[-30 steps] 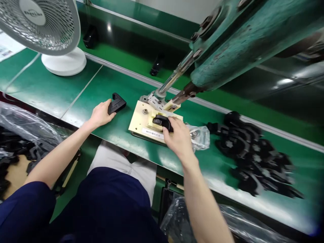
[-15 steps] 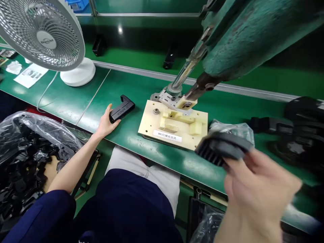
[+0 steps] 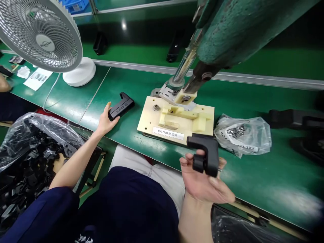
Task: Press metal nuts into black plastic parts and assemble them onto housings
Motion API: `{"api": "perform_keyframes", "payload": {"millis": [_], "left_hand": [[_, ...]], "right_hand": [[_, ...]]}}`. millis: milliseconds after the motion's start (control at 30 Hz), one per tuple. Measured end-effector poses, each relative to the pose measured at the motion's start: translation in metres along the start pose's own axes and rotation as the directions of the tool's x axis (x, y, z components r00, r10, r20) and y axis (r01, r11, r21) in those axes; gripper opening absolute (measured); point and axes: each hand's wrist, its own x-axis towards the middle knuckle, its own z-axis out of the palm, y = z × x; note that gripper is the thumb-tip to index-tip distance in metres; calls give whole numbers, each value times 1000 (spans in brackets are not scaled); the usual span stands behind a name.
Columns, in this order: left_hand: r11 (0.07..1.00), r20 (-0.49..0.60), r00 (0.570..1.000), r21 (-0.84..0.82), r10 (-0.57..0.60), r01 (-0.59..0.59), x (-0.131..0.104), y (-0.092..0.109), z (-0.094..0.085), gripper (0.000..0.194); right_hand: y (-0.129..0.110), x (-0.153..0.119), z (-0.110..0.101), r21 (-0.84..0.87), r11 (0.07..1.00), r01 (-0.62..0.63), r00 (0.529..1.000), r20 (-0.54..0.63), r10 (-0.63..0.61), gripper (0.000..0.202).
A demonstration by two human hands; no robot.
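Observation:
My left hand (image 3: 104, 122) rests on the green bench with thumb and fingers closed around the near end of a black plastic housing (image 3: 123, 105) marked BOSCH, which has a hooked far end. My right hand (image 3: 202, 187) holds a black L-shaped plastic part (image 3: 211, 152) with a rounded knob, palm turned up. That part is in front of the right corner of a cream-coloured fixture (image 3: 148, 116), which bears a white label and raised blocks. Above the fixture stands a green press (image 3: 227, 37) with a metal rod and a clamp foot.
A clear bag of small metal pieces (image 3: 236, 133) lies right of the fixture. Black parts (image 3: 286, 119) sit farther right. A white fan (image 3: 79, 72) stands at the left, above a plastic-lined bin of black parts (image 3: 32, 158). Another person's arm (image 3: 3, 84) shows at the left edge.
My right hand has moved left and turned palm up with the black part, bringing it near the fixture's corner. The bag is now uncovered. My left hand stays on the BOSCH housing.

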Motion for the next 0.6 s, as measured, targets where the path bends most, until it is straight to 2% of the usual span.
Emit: {"api": "perform_keyframes", "payload": {"millis": [100, 267, 367, 467, 533, 600], "left_hand": [[1000, -3, 1000, -18, -19, 19, 1, 3, -1, 72], [998, -5, 998, -37, -58, 58, -5, 11, -8, 65], [970, -10, 981, -147, -196, 192, -16, 18, -14, 59], [814, -10, 907, -445, -422, 374, -36, 29, -27, 52], [653, 83, 861, -617, -501, 440, -52, 39, -37, 47], [490, 234, 823, -707, -517, 509, -69, 47, -44, 44]], "right_hand": [[-4, 7, 5, -3, 1000, 11, 999, 40, -11, 25], [-5, 2, 23, 15, 997, -71, 996, -44, 72, 38], [-4, -12, 26, 18, 994, -108, 994, -28, 109, 38], [0, -36, 28, 88, 976, -200, 979, 65, 195, 36], [7, -53, 34, 202, 936, -288, 955, 129, 266, 29], [15, -66, 43, 309, 875, -373, 927, 171, 335, 23]]}}
